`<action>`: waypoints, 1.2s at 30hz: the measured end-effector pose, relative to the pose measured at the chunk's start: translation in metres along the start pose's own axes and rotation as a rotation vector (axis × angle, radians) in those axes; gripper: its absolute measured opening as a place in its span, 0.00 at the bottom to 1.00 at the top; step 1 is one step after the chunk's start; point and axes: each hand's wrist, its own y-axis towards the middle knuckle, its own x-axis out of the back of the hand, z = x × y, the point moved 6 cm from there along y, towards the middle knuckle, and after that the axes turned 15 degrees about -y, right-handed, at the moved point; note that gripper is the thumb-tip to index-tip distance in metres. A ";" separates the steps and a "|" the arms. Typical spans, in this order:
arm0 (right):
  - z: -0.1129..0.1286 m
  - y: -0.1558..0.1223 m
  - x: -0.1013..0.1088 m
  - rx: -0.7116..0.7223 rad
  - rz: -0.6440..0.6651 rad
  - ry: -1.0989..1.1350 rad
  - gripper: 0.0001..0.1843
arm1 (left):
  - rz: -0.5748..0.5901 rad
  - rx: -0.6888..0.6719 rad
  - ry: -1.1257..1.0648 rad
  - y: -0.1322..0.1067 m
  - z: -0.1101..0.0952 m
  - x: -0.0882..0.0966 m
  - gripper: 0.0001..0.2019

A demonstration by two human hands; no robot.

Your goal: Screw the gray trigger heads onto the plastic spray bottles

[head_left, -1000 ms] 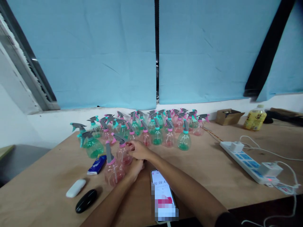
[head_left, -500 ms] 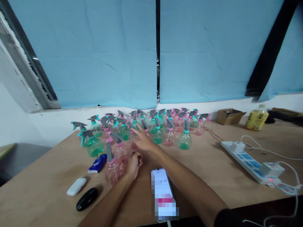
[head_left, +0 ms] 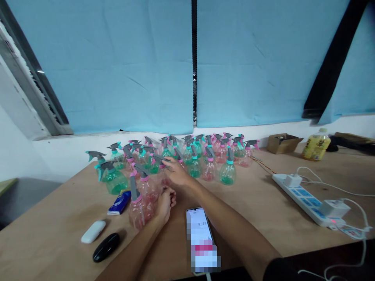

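Right hand (head_left: 176,171) at pink bottle (head_left: 163,171), eleven o'clock (hold unclear); left hand (head_left: 166,202) curled narrow. Hasty pull could topple neighbouring bottles (head_left: 150,190).

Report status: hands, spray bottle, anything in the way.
Right hand at pink-collared spray bottle, grip unclear. Left hand curled beside two nearer pink bottles. More bottles crowd close behind.

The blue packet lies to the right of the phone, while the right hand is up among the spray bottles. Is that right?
Not quite: the head view shows the blue packet to the left of the phone. The right hand is indeed up among the spray bottles.
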 end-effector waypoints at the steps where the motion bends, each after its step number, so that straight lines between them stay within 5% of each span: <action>1: 0.002 -0.002 0.003 -0.002 -0.015 -0.002 0.24 | 0.003 0.006 0.001 -0.001 0.000 -0.001 0.10; 10: 0.001 -0.024 0.050 -0.098 -0.452 0.061 0.13 | 0.151 0.052 -0.044 -0.011 -0.005 -0.016 0.16; 16: 0.008 -0.041 0.070 -0.084 -0.605 0.078 0.11 | 0.161 0.057 -0.095 -0.014 -0.008 -0.018 0.12; 31: -0.036 -0.068 0.082 -0.235 -0.621 0.146 0.21 | 0.089 0.034 -0.062 -0.013 -0.009 -0.014 0.13; 36: -0.050 -0.059 0.072 -0.244 -0.381 0.268 0.21 | 0.108 0.037 -0.055 -0.011 -0.007 -0.014 0.13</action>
